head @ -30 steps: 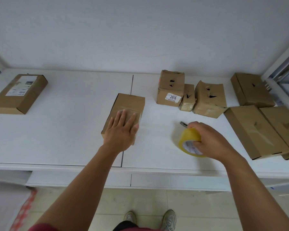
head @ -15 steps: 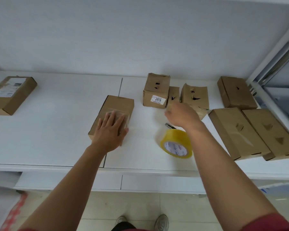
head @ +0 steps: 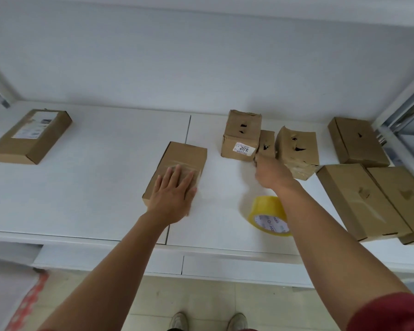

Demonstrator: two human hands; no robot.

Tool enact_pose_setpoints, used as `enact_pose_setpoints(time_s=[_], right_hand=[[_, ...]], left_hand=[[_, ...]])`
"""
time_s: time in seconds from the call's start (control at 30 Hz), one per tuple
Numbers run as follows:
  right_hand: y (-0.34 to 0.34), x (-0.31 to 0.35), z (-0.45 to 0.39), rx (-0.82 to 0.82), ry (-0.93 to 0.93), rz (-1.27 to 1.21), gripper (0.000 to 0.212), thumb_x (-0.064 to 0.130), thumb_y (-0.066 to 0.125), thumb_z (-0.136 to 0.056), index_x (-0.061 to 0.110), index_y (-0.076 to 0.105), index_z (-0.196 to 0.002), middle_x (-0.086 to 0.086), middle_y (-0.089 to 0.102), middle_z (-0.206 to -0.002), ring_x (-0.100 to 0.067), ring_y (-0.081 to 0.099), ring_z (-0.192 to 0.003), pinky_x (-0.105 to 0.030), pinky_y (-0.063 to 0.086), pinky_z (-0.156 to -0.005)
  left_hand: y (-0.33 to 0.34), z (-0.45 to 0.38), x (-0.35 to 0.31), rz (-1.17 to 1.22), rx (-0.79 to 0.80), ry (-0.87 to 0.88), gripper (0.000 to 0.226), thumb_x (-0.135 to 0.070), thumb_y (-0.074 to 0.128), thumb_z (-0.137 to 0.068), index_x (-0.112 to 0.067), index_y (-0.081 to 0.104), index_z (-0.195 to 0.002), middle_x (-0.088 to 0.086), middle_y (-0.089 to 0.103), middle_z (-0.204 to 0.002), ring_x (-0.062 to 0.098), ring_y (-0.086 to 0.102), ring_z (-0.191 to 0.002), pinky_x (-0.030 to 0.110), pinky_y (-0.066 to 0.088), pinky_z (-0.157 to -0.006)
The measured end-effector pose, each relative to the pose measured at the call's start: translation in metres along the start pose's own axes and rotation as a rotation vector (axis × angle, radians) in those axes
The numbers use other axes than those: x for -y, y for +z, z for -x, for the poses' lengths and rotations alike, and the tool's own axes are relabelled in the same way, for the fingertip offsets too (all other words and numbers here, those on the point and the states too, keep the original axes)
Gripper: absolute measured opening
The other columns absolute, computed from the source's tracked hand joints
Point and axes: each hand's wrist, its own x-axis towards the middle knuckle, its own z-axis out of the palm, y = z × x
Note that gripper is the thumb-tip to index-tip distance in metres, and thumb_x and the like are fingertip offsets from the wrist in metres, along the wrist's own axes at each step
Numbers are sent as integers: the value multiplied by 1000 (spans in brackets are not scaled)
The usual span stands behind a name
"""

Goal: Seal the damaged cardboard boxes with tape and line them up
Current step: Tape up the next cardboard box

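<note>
At nine o'clock on the white worktop (head: pixel 86 187), a labelled cardboard box (head: pixel 30 136) lies well apart from the rest, set down as if to start the line. Toward the centre, the left hand (head: pixel 171 194) rests flat on the near end of a taped box (head: pixel 177 169), fingers straight and spread, palm down over a clear strip of tape; the forearm reaches in from six o'clock. That box looks sealed, so the step in hand is probably the change-over: one box finished, the next being fetched.

At one o'clock from that hand, the right hand (head: pixel 271 174) reaches out to the foot of a narrow torn box (head: pixel 266 145) wedged between a cube-shaped box with a white sticker (head: pixel 242 136) and a crumpled box (head: pixel 296 151), all three showing dark holes. Its fingers are blurred and turned away, so I cannot tell whether the grip is spread or pinching. The yellow tape roll (head: pixel 269 215) stands on edge just beneath the right forearm, held by neither hand.

At three o'clock three more flat boxes with dents or tears wait (head: pixel 359 142), (head: pixel 359 201), (head: pixel 402 199). Next, the chosen box likely needs pulling clear of its neighbours and the roll picked up.
</note>
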Motion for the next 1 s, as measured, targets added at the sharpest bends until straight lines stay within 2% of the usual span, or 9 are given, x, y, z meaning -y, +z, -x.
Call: enact_pose_setpoints(time_s=[0.07,0.13,0.23,0.3,0.37,0.5,0.6,0.77,1.0], right_hand=[[-12,19,2,-190,-153,-311,11,21,39,-104,17,47,-110,2,53,-80,-17,49,-67,-30,34,-55],[-21,47,3,-215,-179,-837,16,32,41,-105,18,49,-105,7,47,-79,-10,46,-68,-26,33,-55],[-16,79,8,-3,-142,-1537,15,21,52,-102,14,54,-89,4,43,-72,-10,39,-59,-23,37,-61],[-6,84,8,140,-59,-1797,21,14,51,-102,8,58,-83,-1,48,-65,-13,43,-54,-28,42,-64],[0,83,6,167,34,-1789,28,22,53,-102,8,62,-80,-3,55,-69,-13,49,-59,-27,43,-64],[4,77,3,135,19,-1510,38,38,50,-102,11,65,-80,0,46,-63,-11,35,-52,-23,28,-53],[9,77,8,122,-55,-1374,39,37,46,-104,12,63,-78,-1,53,-56,-12,46,-47,-23,35,-48],[11,75,9,85,-120,-1270,37,36,45,-104,12,59,-80,-2,64,-59,-15,60,-50,-25,48,-53],[14,76,12,92,-225,-1175,26,27,53,-102,8,58,-85,-4,69,-62,-17,68,-56,-23,54,-54]], left_hand=[[1,1,-1,-4,-3,1,53,-46,14,-105,-36,12,-157,3,0,-167,24,-5,-153,44,0,-122],[0,1,-1,5,-10,2,52,-43,14,-105,-36,12,-157,3,0,-167,24,-5,-153,44,0,-122],[1,1,1,-11,-25,16,51,-41,16,-106,-36,13,-157,3,1,-166,25,-3,-153,43,1,-122],[2,1,1,-18,-33,28,51,-41,18,-106,-36,14,-157,3,2,-166,25,-1,-153,43,2,-122],[3,0,3,-24,-46,27,51,-42,19,-106,-36,16,-156,3,4,-166,25,0,-153,43,3,-122],[9,-1,10,-64,-82,38,51,-45,19,-105,-35,19,-156,3,8,-166,25,3,-153,43,6,-123],[11,-1,10,-46,-104,38,51,-45,20,-105,-36,21,-155,3,10,-166,24,5,-153,43,7,-123],[11,-1,11,-19,-84,36,51,-46,21,-105,-38,20,-155,1,8,-166,23,2,-153,42,4,-123],[9,-2,11,12,-54,28,51,-45,21,-105,-39,17,-156,0,4,-167,21,-2,-153,41,0,-122]])
